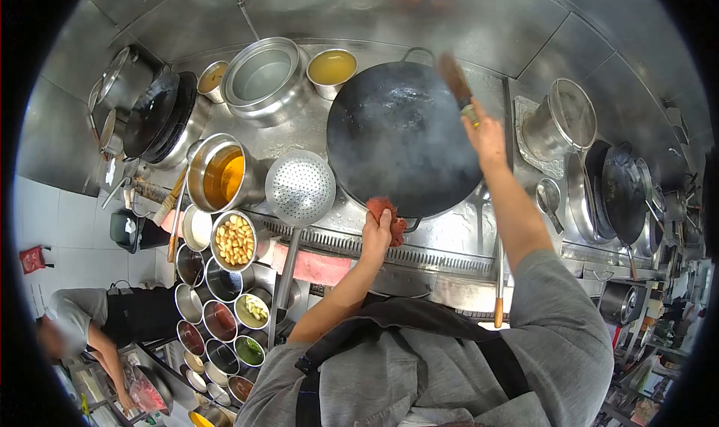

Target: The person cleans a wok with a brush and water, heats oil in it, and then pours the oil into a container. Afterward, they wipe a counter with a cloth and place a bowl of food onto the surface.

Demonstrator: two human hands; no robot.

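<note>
A large dark wok point(397, 150) sits on the stove, with steam or smoke over it and a wet sheen near its far side. My left hand point(377, 235) is closed on a red cloth point(384, 216) at the wok's near rim, beside the near handle. Above the wok's right edge, my right hand point(485, 135) grips a brush point(454, 81) by its yellowish end; the brown bristle part is blurred and points up and left. A perforated ladle point(300, 187) rests left of the wok.
To the left stand a pot of orange oil point(219, 178), a bowl of peeled cloves point(234, 241) and several ingredient tins. Behind are a water pot point(262, 75) and a yellow liquid bowl point(332, 67). A strainer pot point(550, 127) stands right. Another person point(90, 315) works lower left.
</note>
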